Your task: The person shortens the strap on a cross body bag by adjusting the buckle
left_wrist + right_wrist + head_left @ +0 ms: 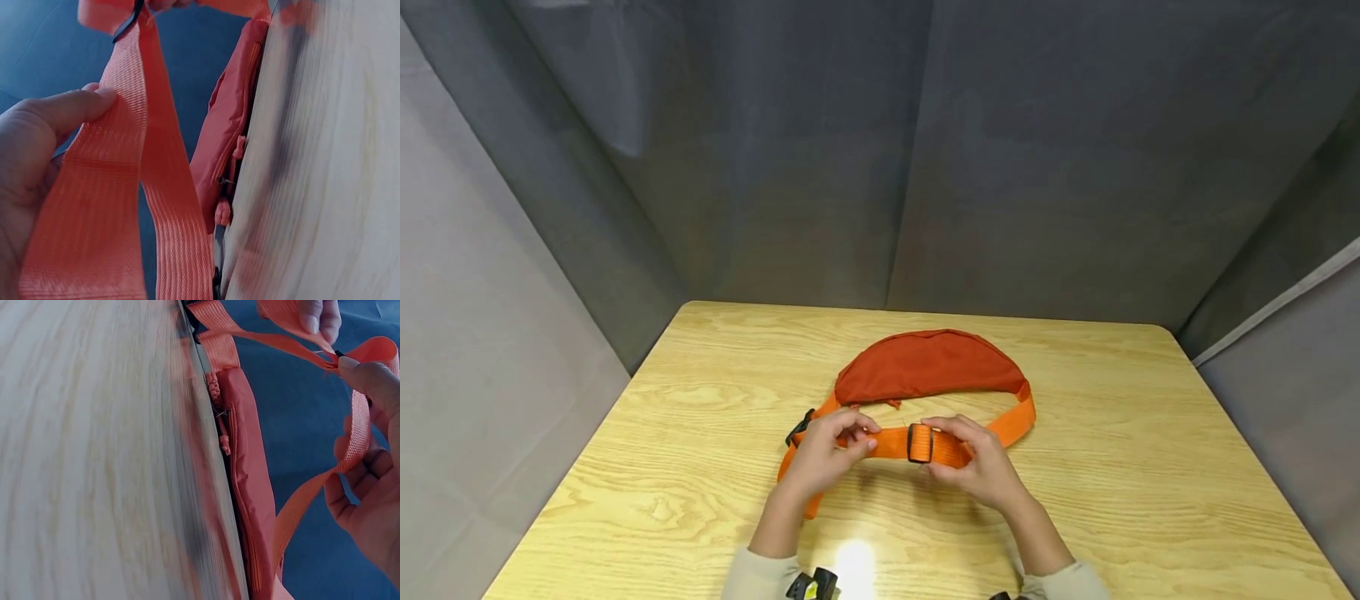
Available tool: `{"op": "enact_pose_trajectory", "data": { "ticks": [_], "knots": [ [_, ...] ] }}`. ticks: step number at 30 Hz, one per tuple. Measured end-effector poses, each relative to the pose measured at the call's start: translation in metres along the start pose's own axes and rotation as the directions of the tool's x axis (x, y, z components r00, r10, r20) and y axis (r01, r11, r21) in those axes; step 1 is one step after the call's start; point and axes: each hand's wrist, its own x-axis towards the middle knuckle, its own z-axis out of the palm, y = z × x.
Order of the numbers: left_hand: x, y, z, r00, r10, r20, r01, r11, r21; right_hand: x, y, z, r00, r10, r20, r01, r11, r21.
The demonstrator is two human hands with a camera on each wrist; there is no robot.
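Note:
A rust-red waist bag (932,364) with an orange webbing strap (891,443) lies on the table, its curved side away from me. Between thumb and fingers my left hand (825,454) pinches the strap, left of a black slide adjuster (920,443). My right hand (981,462) grips the adjuster's right edge, where the strap loops through it, as the right wrist view also shows. This stretch of strap is raised off the table. A black buckle (800,427) sits beside my left hand. In the left wrist view, a zipper (240,106) runs along the bag (225,119).
The wooden table (1150,467) spreads out on both sides of the bag. Dark grey curtains (880,150) hang behind its far edge, and paler panels (490,333) stand at the sides. A bright glare spot lies near the front.

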Motion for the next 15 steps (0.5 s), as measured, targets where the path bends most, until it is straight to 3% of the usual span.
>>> {"op": "enact_pose_trajectory", "data": {
  "ticks": [10,15],
  "knots": [
    [0.003,0.005,0.007,0.997,-0.063,0.039,0.066,0.996,-0.060,0.001,-0.002,0.001,1.000,-0.023,0.006,0.023,1.000,0.019],
    [0.010,0.015,0.013,1.000,-0.017,0.025,0.017,1.000,0.013,0.004,-0.006,0.003,0.999,-0.028,0.015,0.028,0.999,0.029]
  ]
}}
